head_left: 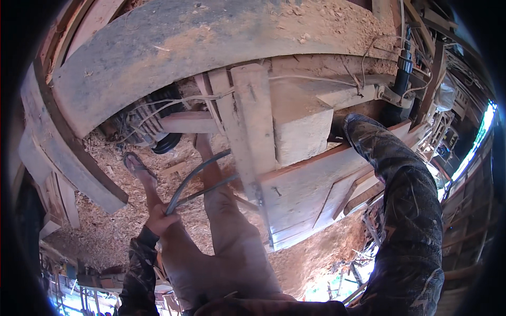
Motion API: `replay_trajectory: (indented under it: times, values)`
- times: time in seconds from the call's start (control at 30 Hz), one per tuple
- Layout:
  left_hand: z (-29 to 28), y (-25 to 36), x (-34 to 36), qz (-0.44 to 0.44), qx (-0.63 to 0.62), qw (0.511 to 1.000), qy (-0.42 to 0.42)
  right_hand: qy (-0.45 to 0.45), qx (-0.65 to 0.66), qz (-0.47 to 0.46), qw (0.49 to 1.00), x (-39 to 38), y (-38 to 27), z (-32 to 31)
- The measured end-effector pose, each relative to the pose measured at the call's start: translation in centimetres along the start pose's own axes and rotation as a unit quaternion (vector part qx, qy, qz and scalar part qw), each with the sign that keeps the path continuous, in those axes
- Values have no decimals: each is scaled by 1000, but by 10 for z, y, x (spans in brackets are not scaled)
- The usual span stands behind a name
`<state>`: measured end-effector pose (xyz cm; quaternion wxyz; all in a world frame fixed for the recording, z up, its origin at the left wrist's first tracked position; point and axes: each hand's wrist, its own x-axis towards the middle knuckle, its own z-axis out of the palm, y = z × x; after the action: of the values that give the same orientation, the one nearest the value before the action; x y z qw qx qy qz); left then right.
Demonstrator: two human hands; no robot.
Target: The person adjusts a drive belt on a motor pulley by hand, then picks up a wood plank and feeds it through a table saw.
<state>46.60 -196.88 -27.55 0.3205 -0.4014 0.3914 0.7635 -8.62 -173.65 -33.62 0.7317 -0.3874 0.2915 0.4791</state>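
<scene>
My left hand [162, 219] is closed round a dark grey drive belt [184, 184]. Two strands of the belt run from my fist up to the right and pass behind an upright board [252, 113]. To the far left of that board sits a dusty finned motor [147, 124] with a black pulley [167, 143] at its lower end. My right arm [403, 210] reaches forward in a dark patterned sleeve. Its cuff ends by a squared timber block [303, 131], in a shadowed gap behind a wide plank [316, 187]. The right hand itself is hidden there.
A thick curved timber [211, 42] strewn with shavings spans the far side. Wood chips [105, 231] cover the ground round my sandalled foot [140, 167]. Loose wires [311, 79] cross the frame towards a black cylindrical tool [404, 68] at the right. Curved boards [74, 152] lean at the left.
</scene>
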Motion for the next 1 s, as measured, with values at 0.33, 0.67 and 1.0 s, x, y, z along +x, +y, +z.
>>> replay_trajectory:
  times: [0.33,0.67,1.0]
  values:
    - [42,-24,91,129,317,865,366,228,180,198,936,-117,7,3]
    - [27,45,124,-55,349,920,170,559,139,319,752,-178,40,107]
    - [21,43,172,-33,255,966,27,605,264,443,607,-174,124,139]
